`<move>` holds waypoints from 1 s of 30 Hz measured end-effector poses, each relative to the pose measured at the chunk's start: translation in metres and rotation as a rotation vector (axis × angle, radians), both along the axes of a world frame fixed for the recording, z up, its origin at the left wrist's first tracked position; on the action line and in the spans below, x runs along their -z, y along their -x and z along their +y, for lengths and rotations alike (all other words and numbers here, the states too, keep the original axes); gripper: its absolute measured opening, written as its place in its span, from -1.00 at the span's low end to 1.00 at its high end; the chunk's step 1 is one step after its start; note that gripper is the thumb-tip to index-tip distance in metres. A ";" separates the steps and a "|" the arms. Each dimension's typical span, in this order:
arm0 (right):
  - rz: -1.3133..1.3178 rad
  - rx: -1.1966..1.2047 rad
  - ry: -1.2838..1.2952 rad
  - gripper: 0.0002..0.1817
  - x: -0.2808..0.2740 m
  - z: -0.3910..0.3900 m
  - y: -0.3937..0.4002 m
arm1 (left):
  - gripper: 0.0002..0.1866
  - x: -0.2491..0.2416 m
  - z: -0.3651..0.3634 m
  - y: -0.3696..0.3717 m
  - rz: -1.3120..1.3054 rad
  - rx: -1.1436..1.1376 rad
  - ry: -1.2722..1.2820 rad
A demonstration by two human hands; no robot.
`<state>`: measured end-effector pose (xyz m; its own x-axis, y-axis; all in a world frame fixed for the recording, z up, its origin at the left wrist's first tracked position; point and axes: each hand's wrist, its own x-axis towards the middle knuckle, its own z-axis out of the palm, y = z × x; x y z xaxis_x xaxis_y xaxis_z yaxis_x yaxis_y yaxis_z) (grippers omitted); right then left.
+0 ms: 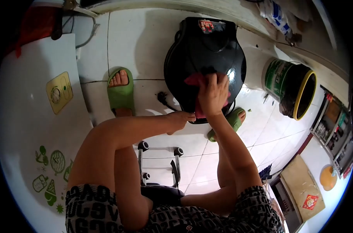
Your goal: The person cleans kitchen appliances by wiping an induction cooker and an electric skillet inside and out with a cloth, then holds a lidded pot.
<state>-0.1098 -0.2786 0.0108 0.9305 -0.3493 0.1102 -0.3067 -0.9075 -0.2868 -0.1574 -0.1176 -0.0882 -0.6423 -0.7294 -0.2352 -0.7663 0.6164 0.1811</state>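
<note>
A glossy black, round electric griddle with its lid down stands on the tiled floor in front of me, a red and white sticker at its far end. My right hand is closed on a pink cloth and presses it against the lid. Some of the cloth sticks out left of the fingers. At the griddle's near edge my left hand has its fingers closed on the rim. Its fingertips are partly hidden. The griddle's black plug and cord lie beside it on the left.
A green bucket with a yellow rim and black liner leans at the right. Green slippers are on my feet, either side of the griddle. A white appliance with a dial borders the left. Wheeled chair legs stand beneath me.
</note>
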 end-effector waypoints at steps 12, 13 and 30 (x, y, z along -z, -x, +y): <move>0.069 0.434 -0.151 -0.76 0.016 0.036 0.029 | -0.70 -0.010 -0.005 0.003 -0.103 0.009 -0.042; 0.083 0.450 -0.142 -0.77 0.014 0.038 0.025 | -0.70 -0.012 -0.006 0.001 -0.053 -0.008 -0.109; -0.264 -0.604 -0.049 -0.83 0.015 0.006 -0.111 | -0.61 -0.017 0.000 -0.026 -0.146 -0.112 0.148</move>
<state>0.0017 -0.2730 -0.0042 0.9082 0.2152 0.3589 0.3385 -0.8821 -0.3276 -0.1310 -0.1176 -0.0711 -0.5224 -0.8277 -0.2050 -0.8429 0.5376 -0.0226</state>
